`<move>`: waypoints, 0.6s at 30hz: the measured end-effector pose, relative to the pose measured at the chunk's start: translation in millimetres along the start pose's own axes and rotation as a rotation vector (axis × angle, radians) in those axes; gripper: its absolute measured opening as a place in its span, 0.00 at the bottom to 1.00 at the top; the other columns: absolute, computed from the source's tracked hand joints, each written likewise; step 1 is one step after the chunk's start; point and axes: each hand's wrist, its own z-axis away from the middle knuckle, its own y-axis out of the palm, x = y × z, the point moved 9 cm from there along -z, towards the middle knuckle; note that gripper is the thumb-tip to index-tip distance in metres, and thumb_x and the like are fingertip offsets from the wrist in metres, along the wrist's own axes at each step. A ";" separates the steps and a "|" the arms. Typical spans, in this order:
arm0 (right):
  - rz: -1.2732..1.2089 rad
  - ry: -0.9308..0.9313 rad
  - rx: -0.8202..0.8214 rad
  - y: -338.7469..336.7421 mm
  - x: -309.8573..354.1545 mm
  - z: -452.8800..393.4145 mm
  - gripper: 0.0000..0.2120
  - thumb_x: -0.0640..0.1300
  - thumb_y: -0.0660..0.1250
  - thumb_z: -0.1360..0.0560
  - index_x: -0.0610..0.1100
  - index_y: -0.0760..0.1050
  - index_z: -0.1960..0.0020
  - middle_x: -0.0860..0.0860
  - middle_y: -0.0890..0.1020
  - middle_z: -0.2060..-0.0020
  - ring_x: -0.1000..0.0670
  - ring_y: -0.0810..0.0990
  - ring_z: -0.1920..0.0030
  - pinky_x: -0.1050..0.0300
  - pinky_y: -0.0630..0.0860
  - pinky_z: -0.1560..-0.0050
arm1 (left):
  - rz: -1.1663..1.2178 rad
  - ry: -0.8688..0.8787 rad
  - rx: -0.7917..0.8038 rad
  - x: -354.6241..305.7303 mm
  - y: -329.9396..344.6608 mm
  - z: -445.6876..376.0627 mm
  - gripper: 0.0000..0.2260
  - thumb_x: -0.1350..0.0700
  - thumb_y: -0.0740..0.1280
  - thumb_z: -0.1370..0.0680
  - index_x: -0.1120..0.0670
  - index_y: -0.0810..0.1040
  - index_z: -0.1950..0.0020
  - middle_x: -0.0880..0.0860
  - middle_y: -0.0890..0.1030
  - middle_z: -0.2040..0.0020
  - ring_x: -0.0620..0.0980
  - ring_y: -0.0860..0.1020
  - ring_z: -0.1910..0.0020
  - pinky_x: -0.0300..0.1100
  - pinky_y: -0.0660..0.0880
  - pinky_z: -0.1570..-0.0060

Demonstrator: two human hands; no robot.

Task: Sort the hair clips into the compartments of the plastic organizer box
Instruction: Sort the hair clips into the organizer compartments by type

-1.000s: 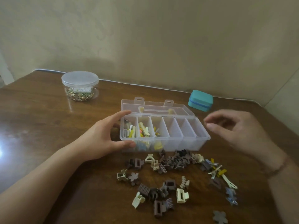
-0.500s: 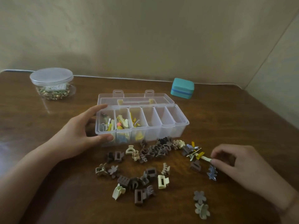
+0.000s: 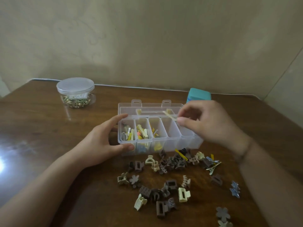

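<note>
A dark wooden table (image 3: 49, 136) is backed by a plain beige wall. A slim cream clip (image 3: 170, 116) is pinched by the right hand (image 3: 211, 123) above the organizer box (image 3: 173, 143), which is gripped at its left end by the left hand (image 3: 101, 141). The clip is best lowered well inside one compartment before release, with the box kept braced.

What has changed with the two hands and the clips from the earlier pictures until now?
The right hand went down to the loose clips on the table, took hold of a slim cream clip, and lifted it over the organizer box, where it now pinches it above the empty compartments. The left hand stayed gripping the box's left end. The clip pile looks unchanged.
</note>
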 end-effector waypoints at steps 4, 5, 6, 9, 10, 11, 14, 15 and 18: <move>0.192 0.025 0.065 55.6 7.4 -15.6 0.04 0.52 0.69 0.27 0.53 0.79 0.59 0.58 0.80 0.65 0.59 0.77 0.61 0.59 0.75 0.63 | -0.007 0.000 0.009 -2.1 -0.3 0.4 0.44 0.31 0.74 0.38 0.35 0.62 0.25 0.36 0.74 0.34 0.31 0.74 0.38 0.45 0.74 0.34; 0.228 0.015 0.089 63.0 7.6 -14.3 0.06 0.54 0.68 0.26 0.53 0.78 0.59 0.58 0.79 0.65 0.59 0.76 0.62 0.59 0.75 0.63 | -0.006 -0.001 0.009 -2.6 -0.2 0.4 0.44 0.31 0.74 0.38 0.36 0.61 0.24 0.37 0.75 0.33 0.32 0.74 0.38 0.46 0.74 0.34; 0.232 0.003 0.107 66.0 7.7 -12.7 0.07 0.55 0.67 0.26 0.54 0.78 0.59 0.58 0.78 0.65 0.59 0.76 0.62 0.60 0.74 0.63 | -0.004 -0.001 0.009 -3.1 -0.1 0.5 0.45 0.31 0.74 0.38 0.36 0.61 0.24 0.39 0.75 0.33 0.33 0.75 0.37 0.47 0.74 0.34; 0.142 -0.045 0.085 50.3 12.0 -4.9 0.06 0.54 0.67 0.26 0.55 0.78 0.59 0.59 0.79 0.65 0.60 0.76 0.63 0.65 0.71 0.63 | -0.004 -0.002 0.009 -2.8 -0.7 0.5 0.45 0.31 0.73 0.38 0.37 0.61 0.24 0.41 0.76 0.33 0.34 0.75 0.37 0.47 0.74 0.34; 0.141 -0.067 0.064 40.3 13.1 0.2 0.04 0.53 0.67 0.27 0.55 0.77 0.59 0.60 0.79 0.65 0.60 0.76 0.63 0.66 0.70 0.63 | -0.004 -0.003 0.014 -2.5 -0.4 0.3 0.45 0.31 0.73 0.38 0.37 0.61 0.24 0.41 0.76 0.33 0.34 0.75 0.37 0.48 0.74 0.35; 0.159 -0.083 0.061 31.6 12.6 7.1 0.03 0.53 0.66 0.27 0.56 0.77 0.59 0.61 0.78 0.65 0.60 0.75 0.62 0.67 0.69 0.63 | -0.005 -0.004 0.018 -2.3 -0.1 0.1 0.45 0.30 0.73 0.38 0.36 0.61 0.24 0.40 0.76 0.32 0.34 0.75 0.37 0.48 0.74 0.35; 0.259 -0.075 0.189 26.9 3.0 37.2 0.02 0.52 0.67 0.28 0.59 0.76 0.57 0.63 0.77 0.63 0.61 0.75 0.59 0.67 0.68 0.62 | -0.008 -0.012 0.020 -1.5 0.5 0.2 0.44 0.30 0.73 0.38 0.35 0.60 0.24 0.40 0.76 0.33 0.34 0.75 0.37 0.49 0.74 0.34; 0.309 -0.072 0.223 28.7 -1.4 47.7 0.03 0.50 0.68 0.29 0.59 0.76 0.56 0.63 0.77 0.63 0.61 0.75 0.59 0.66 0.69 0.62 | -0.007 -0.016 0.018 -1.1 0.7 0.2 0.44 0.30 0.73 0.38 0.34 0.60 0.25 0.40 0.76 0.33 0.34 0.75 0.37 0.49 0.74 0.34; 0.437 -0.073 0.261 36.4 -12.1 66.5 0.08 0.47 0.70 0.29 0.58 0.79 0.52 0.63 0.80 0.58 0.61 0.76 0.55 0.60 0.75 0.54 | -0.011 -0.022 0.012 -0.4 0.7 0.4 0.44 0.29 0.73 0.38 0.33 0.60 0.25 0.39 0.76 0.33 0.34 0.75 0.37 0.50 0.74 0.34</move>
